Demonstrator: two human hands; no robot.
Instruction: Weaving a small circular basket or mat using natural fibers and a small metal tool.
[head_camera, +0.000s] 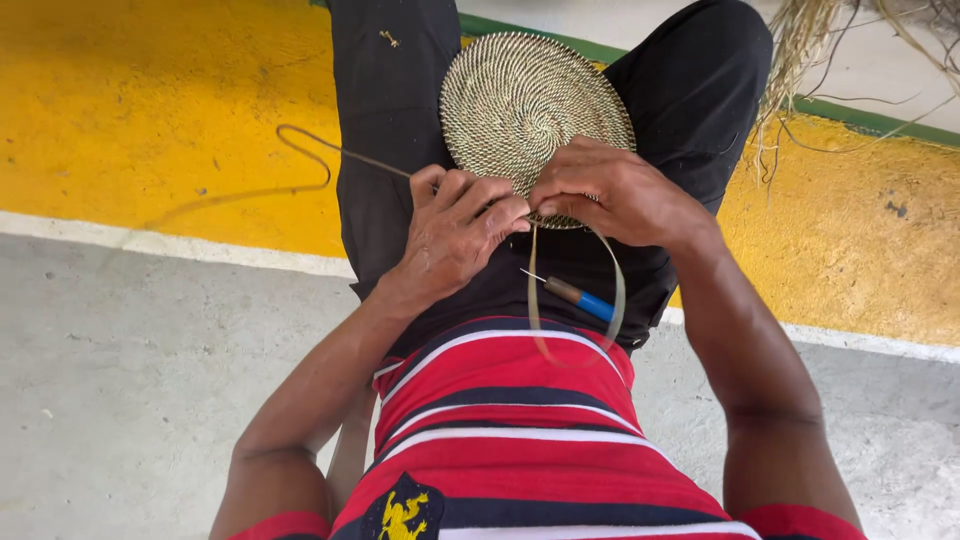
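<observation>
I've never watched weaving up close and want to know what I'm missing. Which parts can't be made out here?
All in the head view:
- Near edge of the round woven mat: covered by the left hand and right hand.
- Fingertips on the weave: tucked under the hands.
- Blue-handled tool: its tip is too thin to tell.
- Bundle of dry fibres: cut off by the top edge.
</observation>
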